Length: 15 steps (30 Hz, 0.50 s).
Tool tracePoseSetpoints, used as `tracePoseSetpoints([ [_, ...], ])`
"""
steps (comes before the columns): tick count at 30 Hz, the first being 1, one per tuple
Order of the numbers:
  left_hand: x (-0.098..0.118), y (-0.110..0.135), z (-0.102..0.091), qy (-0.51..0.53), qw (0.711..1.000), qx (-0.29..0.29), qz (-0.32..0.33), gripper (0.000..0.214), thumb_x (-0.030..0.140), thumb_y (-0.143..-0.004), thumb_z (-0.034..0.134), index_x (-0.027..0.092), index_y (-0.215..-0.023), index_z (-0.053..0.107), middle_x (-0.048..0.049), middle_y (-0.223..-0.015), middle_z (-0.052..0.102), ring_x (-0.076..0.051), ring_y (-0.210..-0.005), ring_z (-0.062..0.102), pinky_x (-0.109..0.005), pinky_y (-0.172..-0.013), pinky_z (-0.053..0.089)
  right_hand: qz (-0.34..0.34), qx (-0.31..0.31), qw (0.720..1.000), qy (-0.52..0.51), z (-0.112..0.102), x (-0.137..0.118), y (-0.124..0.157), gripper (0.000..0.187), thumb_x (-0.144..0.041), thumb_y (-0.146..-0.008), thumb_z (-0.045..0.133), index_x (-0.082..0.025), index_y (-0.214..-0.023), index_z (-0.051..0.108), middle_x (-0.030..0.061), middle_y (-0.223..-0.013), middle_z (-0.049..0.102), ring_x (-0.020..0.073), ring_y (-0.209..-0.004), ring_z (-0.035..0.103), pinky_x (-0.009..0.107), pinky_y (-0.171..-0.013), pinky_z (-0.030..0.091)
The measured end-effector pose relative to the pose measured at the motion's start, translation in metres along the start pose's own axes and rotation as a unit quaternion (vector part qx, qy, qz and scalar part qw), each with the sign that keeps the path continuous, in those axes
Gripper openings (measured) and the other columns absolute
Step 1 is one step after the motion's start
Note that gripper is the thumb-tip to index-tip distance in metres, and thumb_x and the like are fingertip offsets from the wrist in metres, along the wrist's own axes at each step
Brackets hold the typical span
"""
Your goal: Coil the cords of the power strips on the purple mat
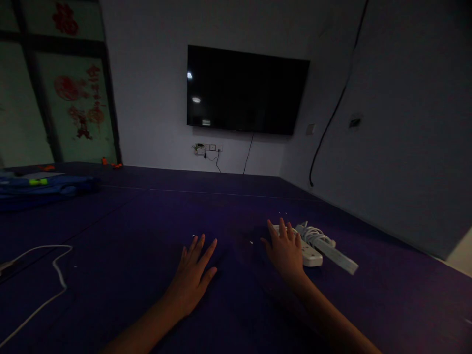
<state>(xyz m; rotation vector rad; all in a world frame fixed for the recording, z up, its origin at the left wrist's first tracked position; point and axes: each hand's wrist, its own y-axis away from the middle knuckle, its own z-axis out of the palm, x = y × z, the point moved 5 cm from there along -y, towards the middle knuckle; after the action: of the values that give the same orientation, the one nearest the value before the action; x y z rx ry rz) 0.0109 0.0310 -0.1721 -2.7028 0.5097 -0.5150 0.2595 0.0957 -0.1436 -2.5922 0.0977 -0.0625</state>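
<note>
My left hand [193, 275] lies flat on the dark purple table surface [147, 236], fingers stretched out and slightly spread, holding nothing. My right hand [284, 248] also rests flat with fingers spread, palm down. Its fingertips are right beside a white power strip [312, 254], perhaps touching its left end. A coiled white cord [313, 235] sits on a second white strip [339, 258] just to the right of that hand.
A white cable [55, 265] snakes across the table at the left. Blue fabric with a green item [40, 184] lies at the far left. A black wall-mounted screen [245, 91] hangs ahead above wall sockets [208, 147]. The room is dim.
</note>
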Motion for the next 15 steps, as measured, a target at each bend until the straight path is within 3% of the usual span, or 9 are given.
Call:
tracePoseSetpoints([
  [5, -0.001, -0.001, -0.002, 0.006, 0.998, 0.056, 0.007, 0.053, 0.037, -0.094, 0.031, 0.033, -0.144, 0.013, -0.0072, -0.151, 0.018, -0.026, -0.138, 0.015, -0.055, -0.107, 0.022, 0.051, -0.055, 0.997, 0.023, 0.014, 0.039, -0.012, 0.063, -0.043, -0.085, 0.049, -0.018, -0.139, 0.033, 0.0194, -0.137, 0.041, 0.0338, -0.116, 0.048, 0.044, -0.091, 0.037],
  [10, 0.009, 0.003, -0.006, 0.008, 0.992, 0.11, 0.053, 0.054, 0.033, -0.094, 0.032, 0.035, -0.144, 0.012, -0.0039, -0.151, 0.021, -0.023, -0.137, 0.021, -0.05, -0.109, 0.024, 0.056, -0.065, 0.995, 0.044, 0.021, 0.048, -0.012, 0.069, -0.036, -0.076, 0.06, -0.023, -0.139, 0.033, 0.0179, -0.134, 0.045, 0.0348, -0.109, 0.054, 0.044, -0.086, 0.041],
  [13, 0.02, -0.01, -0.023, 0.021, 0.986, 0.151, 0.069, 0.053, 0.031, -0.093, 0.032, 0.034, -0.143, 0.015, -0.003, -0.151, 0.022, -0.023, -0.137, 0.02, -0.049, -0.11, 0.021, 0.058, -0.072, 0.995, 0.035, 0.02, 0.047, -0.019, 0.073, -0.038, -0.075, 0.061, -0.024, -0.14, 0.032, 0.0197, -0.127, 0.05, 0.0361, -0.103, 0.057, 0.046, -0.079, 0.044],
  [15, 0.028, -0.029, -0.046, 0.05, 0.979, 0.187, 0.07, 0.052, 0.032, -0.093, 0.034, 0.032, -0.143, 0.018, -0.0038, -0.151, 0.023, -0.022, -0.138, 0.02, -0.049, -0.11, 0.021, 0.061, -0.089, 0.994, 0.024, 0.018, 0.045, -0.028, 0.075, -0.039, -0.073, 0.064, -0.023, -0.139, 0.032, 0.0204, -0.122, 0.054, 0.0356, -0.099, 0.059, 0.046, -0.075, 0.046],
])
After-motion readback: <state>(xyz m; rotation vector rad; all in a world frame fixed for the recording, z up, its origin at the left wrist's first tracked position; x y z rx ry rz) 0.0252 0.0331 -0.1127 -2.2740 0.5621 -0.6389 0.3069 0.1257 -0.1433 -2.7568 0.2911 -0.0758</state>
